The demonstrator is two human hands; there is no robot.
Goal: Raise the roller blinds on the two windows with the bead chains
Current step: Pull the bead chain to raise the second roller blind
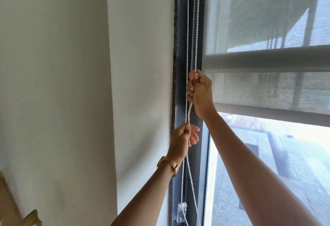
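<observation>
Both hands are gripping the bead chain (187, 47) beside the window frame (180, 65): right hand (197, 90) clamping it higher, left hand (182, 138) pinching lower. The mesh blind (267, 86) is sitting part-raised (hauling the wrong strand risks lowering it).

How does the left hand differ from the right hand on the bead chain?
The right hand grips higher, beside the blind; the left hand grips lower. The left wrist wears a gold watch; the right is bare. The right grip is a fist; the left leaves fingers spread. Both hold the bead chain.
</observation>
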